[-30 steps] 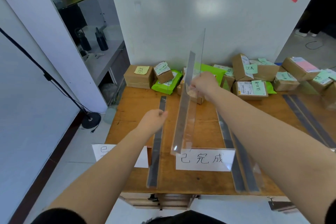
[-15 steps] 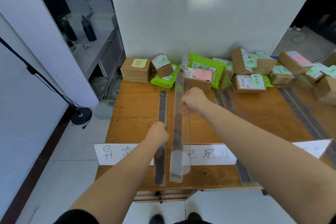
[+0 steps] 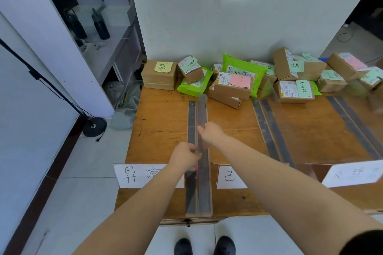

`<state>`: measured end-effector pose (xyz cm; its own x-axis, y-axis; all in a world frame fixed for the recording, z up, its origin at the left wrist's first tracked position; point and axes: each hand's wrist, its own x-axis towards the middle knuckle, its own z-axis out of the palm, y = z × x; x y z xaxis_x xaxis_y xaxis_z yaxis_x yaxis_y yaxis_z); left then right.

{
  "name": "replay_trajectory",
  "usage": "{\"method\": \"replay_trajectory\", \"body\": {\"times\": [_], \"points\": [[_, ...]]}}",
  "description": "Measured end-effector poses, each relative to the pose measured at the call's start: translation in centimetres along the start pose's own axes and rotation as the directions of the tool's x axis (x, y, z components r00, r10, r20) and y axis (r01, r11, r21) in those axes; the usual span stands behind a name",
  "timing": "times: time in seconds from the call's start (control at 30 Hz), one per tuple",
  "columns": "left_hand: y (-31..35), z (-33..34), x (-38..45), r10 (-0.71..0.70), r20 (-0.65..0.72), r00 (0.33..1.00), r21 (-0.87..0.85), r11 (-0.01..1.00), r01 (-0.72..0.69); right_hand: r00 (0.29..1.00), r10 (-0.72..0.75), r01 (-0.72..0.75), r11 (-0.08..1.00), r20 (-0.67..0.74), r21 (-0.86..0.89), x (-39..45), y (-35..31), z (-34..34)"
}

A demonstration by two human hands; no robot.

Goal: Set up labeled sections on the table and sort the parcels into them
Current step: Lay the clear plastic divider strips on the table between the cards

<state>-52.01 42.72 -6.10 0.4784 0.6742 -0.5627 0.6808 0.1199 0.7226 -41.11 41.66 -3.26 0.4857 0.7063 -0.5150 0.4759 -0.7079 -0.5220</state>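
Both hands meet near the middle of the head view, on a long clear divider [image 3: 202, 151] that runs from 6 toward 12 o'clock along the desk [image 3: 159, 122]. The left hand [image 3: 185, 156] curls its fingers around the divider's near half, at the left edge. The right hand [image 3: 210, 133], just past it toward 12, pinches the top edge. Two grips spread along the length probably keep such a long, thin panel from swaying while it is lined up.

Beside the divider, touching or nearly so on its 9 o'clock side, lies a dark strip [image 3: 191, 122]. It looks like a base or track, and I judge the panel is being seated against it to wall off one section. More dark strips [image 3: 267, 128] lie at 2 o'clock and further strips [image 3: 352, 122] at 3 o'clock, likely marking the other boundaries.

Along the near edge stand white labels: one [image 3: 134, 176] at 8 o'clock, one [image 3: 230, 177] just right of the divider, and one [image 3: 352, 173] at 4 o'clock. Each fronts a section, so the divider falls between the first two.

Parcels [image 3: 234, 85] sit heaped along the far edge at 12 to 2 o'clock against the wall, brown boxes and green mailers with sticky notes. A box [image 3: 159, 75] with a yellow note sits at 11 o'clock. None lies in a section yet, so sorting has not begun.
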Motion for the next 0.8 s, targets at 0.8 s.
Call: {"method": "replay_trajectory", "body": {"times": [0.8], "points": [[-0.8,0.0,1.4,0.113,0.077,0.991,-0.165,0.981,-0.099,0.999,-0.019,0.020,1.000,0.030,-0.012,1.6,0.7,1.6]]}}
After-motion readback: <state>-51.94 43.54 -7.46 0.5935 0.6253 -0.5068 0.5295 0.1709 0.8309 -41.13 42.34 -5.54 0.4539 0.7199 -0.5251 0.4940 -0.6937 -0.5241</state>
